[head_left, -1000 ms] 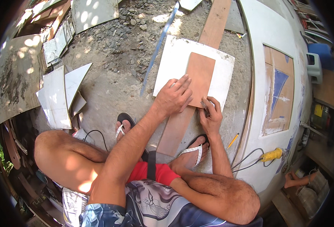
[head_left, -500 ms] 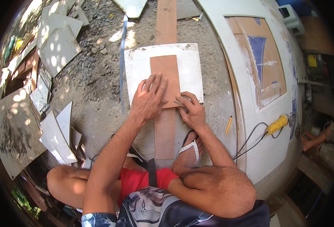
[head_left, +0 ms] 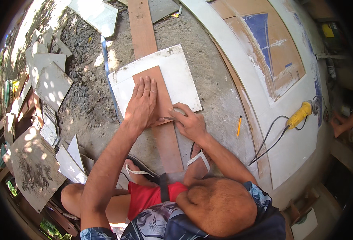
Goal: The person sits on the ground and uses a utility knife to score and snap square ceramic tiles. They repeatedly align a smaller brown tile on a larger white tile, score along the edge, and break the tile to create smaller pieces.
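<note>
My left hand [head_left: 142,106] lies flat with fingers stretched over a small reddish-brown wooden piece [head_left: 161,96], pressing it onto a white square board [head_left: 182,80]. My right hand [head_left: 184,120] is at the lower right of that piece, fingers curled on a small thin dark metal strip or blade [head_left: 168,118] against its lower edge; exactly what it is cannot be told. Beneath the white board runs a long wooden plank [head_left: 166,148], showing above and below it.
Broken white panels [head_left: 54,86] and gravel [head_left: 82,68] lie at the left. A white panel [head_left: 290,156] at the right carries a yellow power tool [head_left: 298,116] with its cord. A pencil [head_left: 239,126] and blue strip [head_left: 106,60] lie beside the work. Another person's bare leg [head_left: 344,124] shows at far right.
The view has shifted and turned, so the boards now sit further left and tilted. My left hand's fingers reach further up the wooden piece. My right hand stays at its lower edge.
</note>
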Tool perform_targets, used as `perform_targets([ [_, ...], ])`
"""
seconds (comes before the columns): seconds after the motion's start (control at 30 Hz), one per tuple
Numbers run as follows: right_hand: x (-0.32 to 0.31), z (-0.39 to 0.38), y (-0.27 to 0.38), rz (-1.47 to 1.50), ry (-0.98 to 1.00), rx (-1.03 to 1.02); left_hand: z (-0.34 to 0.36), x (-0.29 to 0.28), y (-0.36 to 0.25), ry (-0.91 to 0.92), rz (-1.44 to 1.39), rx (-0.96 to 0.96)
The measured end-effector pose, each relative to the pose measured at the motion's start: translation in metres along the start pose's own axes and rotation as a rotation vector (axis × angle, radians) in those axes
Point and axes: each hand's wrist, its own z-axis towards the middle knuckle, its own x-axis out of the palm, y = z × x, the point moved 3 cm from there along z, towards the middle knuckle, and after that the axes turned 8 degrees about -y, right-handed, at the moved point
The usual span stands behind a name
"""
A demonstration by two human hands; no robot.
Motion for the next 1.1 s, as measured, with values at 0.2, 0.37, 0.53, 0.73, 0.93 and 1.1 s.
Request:
perform_targets([
  [0.2,0.006,0.000,0.003,0.034,-0.042,-0.009,-0.007,0.010,-0.006,-0.128,0.021,-0.046],
  [0.37,0.008,-0.003,0.001,0.052,-0.050,0.041,-0.013,0.026,-0.002,-0.294,-0.007,-0.027],
  [0.53,0.014,-0.004,-0.001,0.045,-0.046,0.034,-0.031,0.037,0.025,-0.414,-0.267,0.076],
  [0.73,0.015,-0.006,-0.001,0.002,-0.085,-0.021,-0.052,0.050,0.044,-0.639,-0.249,0.170],
  [0.93,0.018,-0.009,-0.004,-0.048,-0.123,-0.099,-0.072,0.061,0.048,-0.481,-0.314,0.350],
  [1.1,0.022,-0.012,-0.010,-0.071,-0.154,-0.143,-0.083,0.090,0.023,-0.538,-0.324,0.220],
])
